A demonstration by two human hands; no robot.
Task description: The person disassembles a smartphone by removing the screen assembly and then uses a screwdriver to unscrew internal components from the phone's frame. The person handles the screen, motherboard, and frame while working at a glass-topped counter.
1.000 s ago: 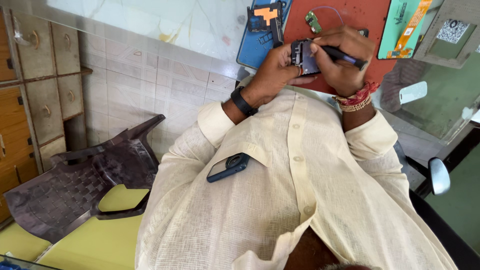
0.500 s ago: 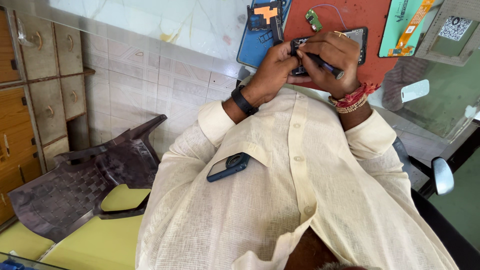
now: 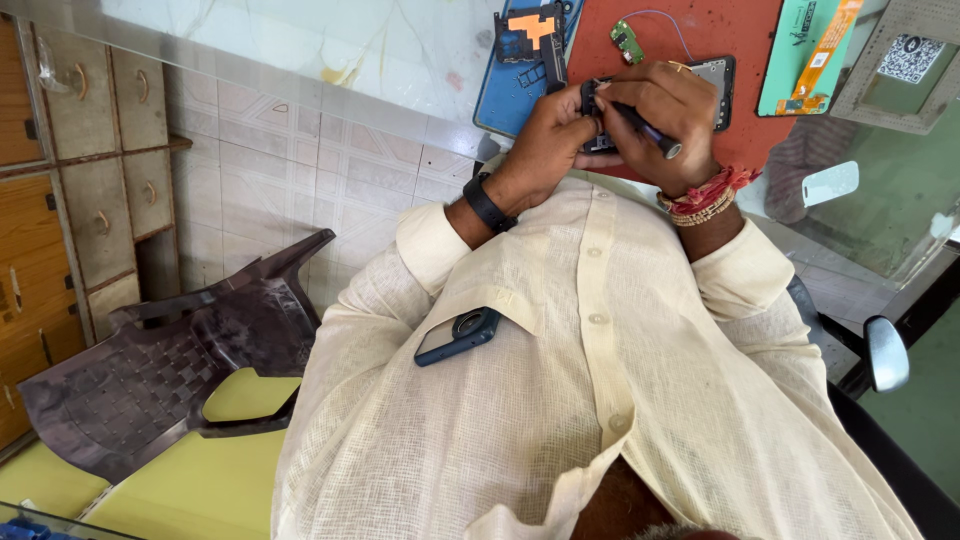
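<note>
The right hand point(image 3: 668, 115) is curled around a dark slim tool point(image 3: 648, 130), pinching it between thumb and fingers with its tip at a small dark phone part point(image 3: 592, 110). The left hand point(image 3: 545, 140) grips that part from the other side, fingers closed on it, a black wristband point(image 3: 490, 203) just behind. Both hover over the red work mat point(image 3: 745, 130). On the mat's far edge lies a small green circuit board point(image 3: 626, 40); left of the mat sits a blue opened phone body point(image 3: 525, 60); right of it, a green card point(image 3: 800, 60).
</note>
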